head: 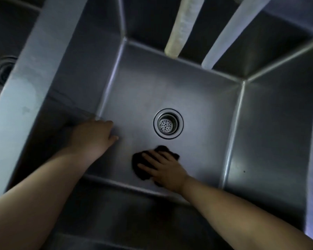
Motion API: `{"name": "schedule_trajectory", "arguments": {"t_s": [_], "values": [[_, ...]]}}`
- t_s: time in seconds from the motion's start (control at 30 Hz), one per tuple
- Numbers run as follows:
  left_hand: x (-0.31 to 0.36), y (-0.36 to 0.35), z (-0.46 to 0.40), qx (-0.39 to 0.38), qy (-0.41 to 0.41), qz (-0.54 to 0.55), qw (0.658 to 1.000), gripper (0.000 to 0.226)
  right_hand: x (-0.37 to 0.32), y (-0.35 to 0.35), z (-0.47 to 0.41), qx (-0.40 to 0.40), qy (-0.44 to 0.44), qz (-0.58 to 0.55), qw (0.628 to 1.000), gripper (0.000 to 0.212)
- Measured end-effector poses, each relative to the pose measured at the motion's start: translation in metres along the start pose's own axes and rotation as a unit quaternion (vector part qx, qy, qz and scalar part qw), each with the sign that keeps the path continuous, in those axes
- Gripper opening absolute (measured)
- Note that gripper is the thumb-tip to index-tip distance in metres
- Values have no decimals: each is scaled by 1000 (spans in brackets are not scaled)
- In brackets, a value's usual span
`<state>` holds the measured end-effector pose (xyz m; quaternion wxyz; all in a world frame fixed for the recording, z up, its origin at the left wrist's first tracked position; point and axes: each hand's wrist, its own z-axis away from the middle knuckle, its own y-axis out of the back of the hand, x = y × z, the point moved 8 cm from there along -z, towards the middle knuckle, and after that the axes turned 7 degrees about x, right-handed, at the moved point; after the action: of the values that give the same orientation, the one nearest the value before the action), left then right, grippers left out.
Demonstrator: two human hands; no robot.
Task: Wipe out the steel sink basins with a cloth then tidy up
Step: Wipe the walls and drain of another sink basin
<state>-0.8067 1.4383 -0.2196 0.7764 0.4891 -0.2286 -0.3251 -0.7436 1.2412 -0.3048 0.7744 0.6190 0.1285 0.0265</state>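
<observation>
I look straight down into a deep steel sink basin [179, 91] with a round strainer drain [168, 123] in its floor. A dark crumpled cloth [140, 168] lies on the basin floor just in front of the drain. My right hand [164, 168] presses flat on top of the cloth, fingers spread toward the left. My left hand [93, 136] rests on the basin floor near the left front corner, fingers curled down, with nothing in it that I can see.
A steel divider [34, 69] separates this basin from a second basin at the left, whose drain [4, 71] shows. Two pale spouts, a yellowish one [182, 26] and a whitish one [231, 31], hang over the back wall. The basin's right wall [275, 132] rises steeply.
</observation>
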Motion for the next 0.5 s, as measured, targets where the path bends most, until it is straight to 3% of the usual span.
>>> {"name": "schedule_trajectory", "arguments": {"t_s": [0.1,0.2,0.37,0.5], "values": [[22,16,11,29,-45,-77,996,32,70,20,62,-84,-239,-4,967,66],[44,34,30,37,-87,-119,988,24,106,48,107,-158,-365,-17,917,57],[58,94,87,116,-64,14,991,11,97,113,139,-60,-483,-133,864,48],[64,107,128,123,-39,44,991,12,57,151,133,14,-477,-190,858,50]]}}
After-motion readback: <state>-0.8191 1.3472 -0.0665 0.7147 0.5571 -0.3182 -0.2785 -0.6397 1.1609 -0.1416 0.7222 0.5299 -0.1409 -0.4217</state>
